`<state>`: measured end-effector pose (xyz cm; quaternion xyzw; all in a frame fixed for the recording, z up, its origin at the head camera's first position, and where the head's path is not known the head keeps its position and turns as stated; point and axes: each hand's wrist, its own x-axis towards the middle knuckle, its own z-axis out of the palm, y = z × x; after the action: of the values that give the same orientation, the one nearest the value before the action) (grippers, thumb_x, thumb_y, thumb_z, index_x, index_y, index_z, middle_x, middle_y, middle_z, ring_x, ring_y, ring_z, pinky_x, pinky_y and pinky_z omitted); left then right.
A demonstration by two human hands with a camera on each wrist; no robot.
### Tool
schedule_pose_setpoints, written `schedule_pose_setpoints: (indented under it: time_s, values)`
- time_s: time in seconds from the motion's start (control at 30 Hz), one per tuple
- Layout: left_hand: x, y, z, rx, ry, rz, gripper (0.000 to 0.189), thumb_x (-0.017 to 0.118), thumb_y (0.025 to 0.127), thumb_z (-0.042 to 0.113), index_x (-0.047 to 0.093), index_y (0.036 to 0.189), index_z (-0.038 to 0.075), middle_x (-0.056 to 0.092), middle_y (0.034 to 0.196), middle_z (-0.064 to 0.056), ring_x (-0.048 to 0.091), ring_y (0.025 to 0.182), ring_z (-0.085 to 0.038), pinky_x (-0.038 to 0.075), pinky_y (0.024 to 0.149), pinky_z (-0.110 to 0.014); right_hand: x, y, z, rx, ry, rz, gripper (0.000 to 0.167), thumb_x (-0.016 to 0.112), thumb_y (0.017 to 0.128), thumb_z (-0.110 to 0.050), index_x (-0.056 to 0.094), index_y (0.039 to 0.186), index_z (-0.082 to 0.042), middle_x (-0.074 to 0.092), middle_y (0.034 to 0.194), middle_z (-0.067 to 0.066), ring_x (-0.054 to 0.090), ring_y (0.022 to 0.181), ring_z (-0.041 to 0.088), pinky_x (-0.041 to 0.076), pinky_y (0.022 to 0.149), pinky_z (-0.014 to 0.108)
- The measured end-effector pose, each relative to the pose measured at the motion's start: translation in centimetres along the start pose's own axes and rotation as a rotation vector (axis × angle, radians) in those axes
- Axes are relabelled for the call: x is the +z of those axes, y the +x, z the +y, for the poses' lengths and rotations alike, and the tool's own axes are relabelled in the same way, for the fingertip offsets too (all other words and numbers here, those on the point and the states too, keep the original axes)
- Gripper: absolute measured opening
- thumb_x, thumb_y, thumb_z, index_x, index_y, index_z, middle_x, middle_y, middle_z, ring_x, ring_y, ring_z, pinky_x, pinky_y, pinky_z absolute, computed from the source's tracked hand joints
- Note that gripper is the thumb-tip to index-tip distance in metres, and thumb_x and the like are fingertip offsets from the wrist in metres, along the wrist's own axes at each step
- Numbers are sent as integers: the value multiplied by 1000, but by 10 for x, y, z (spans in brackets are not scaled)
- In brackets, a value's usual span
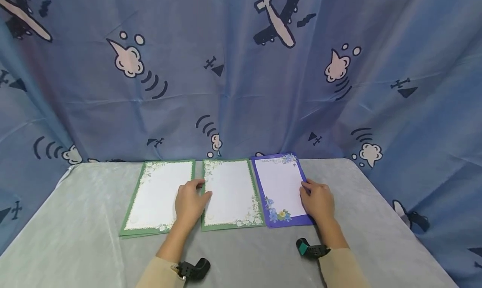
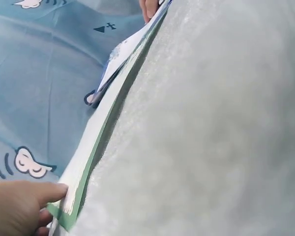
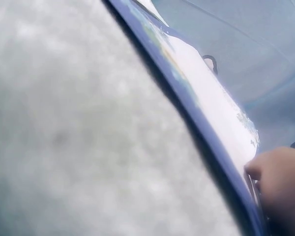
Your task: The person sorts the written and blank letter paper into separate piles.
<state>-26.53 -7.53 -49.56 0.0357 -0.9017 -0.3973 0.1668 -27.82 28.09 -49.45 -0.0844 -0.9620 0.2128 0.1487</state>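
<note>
Three decorated paper sheets lie side by side on the table. My left hand [image 1: 190, 200] pinches the left edge of the middle green-bordered sheet [image 1: 229, 192]; in the left wrist view its thumb [image 2: 54, 191] lies on top and fingers show below the edge. My right hand [image 1: 319, 199] holds the right edge of the purple-bordered sheet [image 1: 280, 185], which has blue flowers in two corners. Left of my left hand lies another green-bordered sheet [image 1: 158, 196], with one more green edge showing under it. In the right wrist view, the right fingertips are partly hidden.
A grey cloth covers the table [image 1: 86, 221]. Behind it hangs a blue curtain [image 1: 241, 83] printed with planes and clouds, close to the sheets' far edges. A black wrist device [image 1: 193, 269] sits on the left wrist and another [image 1: 311, 249] on the right.
</note>
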Motion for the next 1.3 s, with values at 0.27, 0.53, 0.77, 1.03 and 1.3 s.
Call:
schedule_pose_setpoints:
  time_s: [0.27, 0.53, 0.77, 1.03, 1.3]
  values:
    - [-2, 1, 0, 10, -44, 10, 23, 82, 83, 14, 78, 105, 12, 74, 87, -2, 62, 77, -19, 50, 72, -37, -15, -1, -14, -21, -119, -107, 44, 59, 98, -24, 64, 131, 5, 59, 138, 29, 54, 126, 51, 43, 106, 63]
    - [-13, 4, 0, -11, -130, -44, 14, 76, 87, 8, 79, 101, 10, 77, 90, -6, 72, 81, -21, 55, 72, -35, -33, -6, -51, -180, 108, -164, 43, 61, 100, -26, 64, 132, 2, 66, 129, 27, 63, 118, 45, 50, 100, 59]
    - [-27, 9, 4, -78, -257, -75, 16, 75, 89, 7, 78, 105, 8, 77, 93, -9, 72, 86, -21, 55, 74, -30, -33, -17, -86, -207, 443, -348, 41, 61, 101, -31, 67, 130, -3, 70, 127, 18, 70, 109, 34, 57, 92, 48]
    - [-44, 14, 14, -120, -386, -125, 22, 74, 92, 11, 77, 114, 10, 76, 102, -11, 69, 95, -21, 52, 77, -23, -16, -25, -101, -46, 671, -451, 50, 57, 104, -29, 53, 145, -1, 57, 144, 21, 58, 129, 37, 54, 101, 48]
    - [-49, 15, 25, -132, -468, -163, 24, 74, 91, 11, 76, 115, 10, 76, 102, -11, 67, 87, -11, 52, 73, -19, -8, -24, -100, -34, 785, -350, 34, 59, 103, -22, 59, 133, -8, 72, 119, 20, 69, 98, 23, 57, 90, 42]
